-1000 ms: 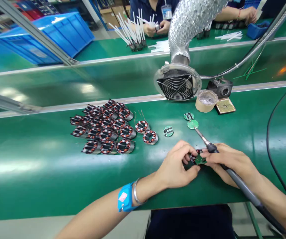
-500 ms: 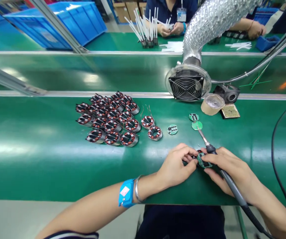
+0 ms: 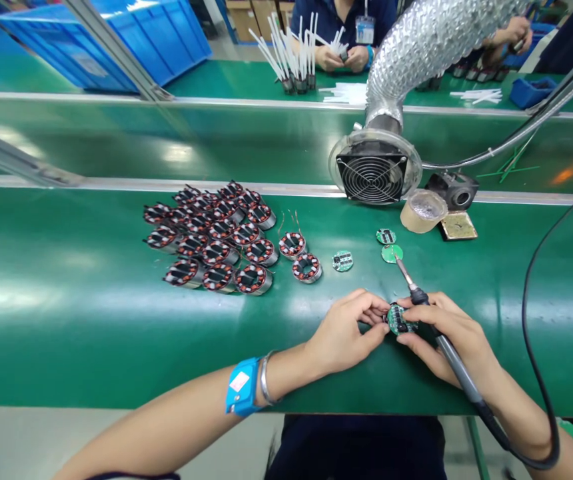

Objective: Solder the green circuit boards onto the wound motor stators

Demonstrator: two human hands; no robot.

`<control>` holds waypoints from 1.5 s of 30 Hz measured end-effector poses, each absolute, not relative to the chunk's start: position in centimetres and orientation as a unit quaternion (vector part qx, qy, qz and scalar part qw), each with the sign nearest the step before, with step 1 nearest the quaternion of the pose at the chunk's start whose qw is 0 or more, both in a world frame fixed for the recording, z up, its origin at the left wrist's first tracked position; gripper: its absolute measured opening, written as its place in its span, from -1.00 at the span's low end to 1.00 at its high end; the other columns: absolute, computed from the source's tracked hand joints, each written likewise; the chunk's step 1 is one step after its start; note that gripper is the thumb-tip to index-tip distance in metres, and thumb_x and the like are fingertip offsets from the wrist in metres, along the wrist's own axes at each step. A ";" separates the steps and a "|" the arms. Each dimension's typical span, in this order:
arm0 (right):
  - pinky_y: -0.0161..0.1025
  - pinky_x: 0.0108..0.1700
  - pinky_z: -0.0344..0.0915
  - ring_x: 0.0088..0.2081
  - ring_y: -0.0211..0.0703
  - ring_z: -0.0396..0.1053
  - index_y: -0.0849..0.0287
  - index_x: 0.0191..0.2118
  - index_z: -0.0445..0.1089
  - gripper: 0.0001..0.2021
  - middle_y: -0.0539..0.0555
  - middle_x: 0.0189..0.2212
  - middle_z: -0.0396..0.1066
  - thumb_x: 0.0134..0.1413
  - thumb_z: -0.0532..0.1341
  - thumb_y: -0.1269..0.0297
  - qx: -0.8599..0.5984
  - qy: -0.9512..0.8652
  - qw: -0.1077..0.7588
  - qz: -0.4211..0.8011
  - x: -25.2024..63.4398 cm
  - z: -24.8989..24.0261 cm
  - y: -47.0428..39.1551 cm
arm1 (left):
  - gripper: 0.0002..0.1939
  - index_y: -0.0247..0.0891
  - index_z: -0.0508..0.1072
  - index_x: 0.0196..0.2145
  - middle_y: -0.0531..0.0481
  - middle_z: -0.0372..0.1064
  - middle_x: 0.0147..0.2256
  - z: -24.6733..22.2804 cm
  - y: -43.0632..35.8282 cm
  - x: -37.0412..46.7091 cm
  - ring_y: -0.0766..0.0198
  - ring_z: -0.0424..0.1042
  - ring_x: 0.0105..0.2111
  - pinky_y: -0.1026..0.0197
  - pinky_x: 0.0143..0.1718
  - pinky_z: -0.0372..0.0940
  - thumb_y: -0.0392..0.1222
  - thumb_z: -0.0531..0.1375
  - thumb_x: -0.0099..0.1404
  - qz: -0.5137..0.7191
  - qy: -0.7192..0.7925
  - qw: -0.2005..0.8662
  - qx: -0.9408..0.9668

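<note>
My left hand [image 3: 349, 330] is closed, its fingertips pinching the near edge of a wire-wound stator that is mostly hidden behind a round green circuit board [image 3: 399, 320]. The board is tilted and shows its black components. My right hand [image 3: 459, 333] steadies the board with thumb and fingers. That same hand also holds a soldering iron [image 3: 451, 357], whose metal tip points away from me, near a plain-faced green board [image 3: 392, 254] on the bench. Beyond it lies a board with black parts [image 3: 386, 236], and another such board [image 3: 342, 261] rests further left.
Several wire-wound stators [image 3: 221, 253] stand grouped at left. A fan with a silver duct [image 3: 374, 177], a round tub [image 3: 423, 211], a black iron holder [image 3: 454, 190] and a square tin [image 3: 458, 226] stand at the back. The iron's cord [image 3: 529, 320] loops at right. Co-workers' hands [image 3: 344, 60] work opposite.
The circuit board between my hands has turned to face me more and shifted slightly left. The iron's cord has swung left. A co-worker's hand at upper right has lifted.
</note>
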State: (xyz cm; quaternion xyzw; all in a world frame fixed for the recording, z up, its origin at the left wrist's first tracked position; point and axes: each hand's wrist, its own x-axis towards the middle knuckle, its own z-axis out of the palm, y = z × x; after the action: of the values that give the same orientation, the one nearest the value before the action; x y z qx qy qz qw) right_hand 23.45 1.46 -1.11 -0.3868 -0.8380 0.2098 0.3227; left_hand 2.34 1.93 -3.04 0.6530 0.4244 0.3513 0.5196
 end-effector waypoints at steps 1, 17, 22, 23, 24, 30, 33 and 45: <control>-0.07 -0.10 0.44 -0.11 -0.06 0.44 0.09 -0.07 0.35 -0.72 0.16 -0.09 0.50 0.09 0.31 0.38 -0.392 -0.831 0.327 0.221 23.5 -1.3 1.4 | -0.80 -0.33 0.44 -0.19 -0.01 0.36 -0.29 -3.0 2.0 2.3 0.36 0.47 -0.35 0.29 -0.26 0.45 -0.37 0.21 0.19 0.348 0.423 0.518 0.657; -0.20 -0.04 0.43 -0.07 -0.11 0.48 -0.03 -0.01 0.33 -0.54 0.02 -0.10 0.51 -0.05 0.41 0.09 -0.458 -0.760 0.355 0.294 23.4 -3.3 0.9 | -0.53 -0.26 0.46 -0.08 -0.05 0.33 -0.29 -2.2 3.7 1.5 0.24 0.38 -0.31 0.21 -0.27 0.39 0.07 0.34 0.14 0.283 0.353 0.364 0.814; -0.21 -0.08 0.48 -0.08 -0.06 0.52 0.02 0.00 0.29 -0.43 0.08 -0.05 0.50 -0.14 0.44 0.02 -0.460 -0.746 0.371 0.307 23.8 -3.6 1.2 | -0.55 -0.28 0.42 -0.23 -0.15 0.37 -0.14 -0.7 5.1 2.0 0.13 0.41 -0.14 0.13 -0.10 0.37 0.16 0.29 0.13 0.218 0.294 0.300 0.881; -0.21 -0.06 0.48 -0.06 -0.05 0.51 0.03 0.00 0.27 -0.41 0.10 -0.03 0.49 -0.16 0.44 0.01 -0.452 -0.746 0.378 0.311 23.9 -3.8 1.2 | -0.56 -0.28 0.41 -0.21 -0.14 0.40 -0.16 -0.6 5.2 2.0 0.13 0.42 -0.15 0.12 -0.10 0.37 0.15 0.28 0.16 0.207 0.283 0.295 0.889; -0.20 -0.04 0.47 -0.04 -0.03 0.50 0.04 -0.01 0.25 -0.39 0.11 -0.02 0.48 -0.18 0.45 0.01 -0.441 -0.747 0.386 0.314 23.8 -4.0 1.2 | -0.55 -0.28 0.40 -0.15 -0.12 0.42 -0.19 -0.5 5.2 2.0 0.14 0.43 -0.18 0.12 -0.11 0.38 0.13 0.27 0.18 0.197 0.278 0.284 0.896; -0.21 -0.04 0.46 -0.01 -0.01 0.48 0.06 0.03 0.12 -0.23 0.18 0.02 0.44 -0.28 0.49 0.01 -0.404 -0.755 0.402 0.324 22.9 -5.3 0.8 | -0.54 -0.28 0.37 0.06 -0.11 0.40 -0.22 -0.3 4.4 2.0 0.14 0.43 -0.23 0.13 -0.20 0.42 -0.07 0.27 0.25 0.172 0.284 0.213 0.919; -0.31 -0.29 0.46 -0.25 -0.13 0.55 0.08 -0.03 0.14 -0.47 0.09 -0.19 0.51 -0.05 0.41 0.15 -0.428 -0.749 0.399 0.311 22.2 -5.5 0.5 | -0.61 -0.31 0.39 0.03 -0.14 0.39 -0.15 -0.1 4.1 1.9 0.17 0.43 -0.17 0.16 -0.15 0.42 -0.15 0.26 0.26 0.185 0.291 0.228 0.911; -0.26 -0.28 0.48 -0.23 -0.09 0.55 0.12 -0.05 0.12 -0.56 0.15 -0.17 0.51 0.00 0.33 0.30 -0.434 -0.755 0.403 0.282 21.5 -5.2 -0.3 | -0.58 -0.30 0.42 0.00 -0.08 0.40 -0.28 -1.0 3.9 1.9 0.23 0.43 -0.31 0.22 -0.30 0.40 -0.02 0.25 0.27 0.218 0.303 0.185 0.909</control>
State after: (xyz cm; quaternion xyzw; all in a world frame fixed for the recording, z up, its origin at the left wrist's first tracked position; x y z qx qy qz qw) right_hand 21.47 -0.28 -5.23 -0.4338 -0.7550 0.2822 0.4028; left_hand 1.86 3.85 -0.97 0.9090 0.3030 0.2179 0.1853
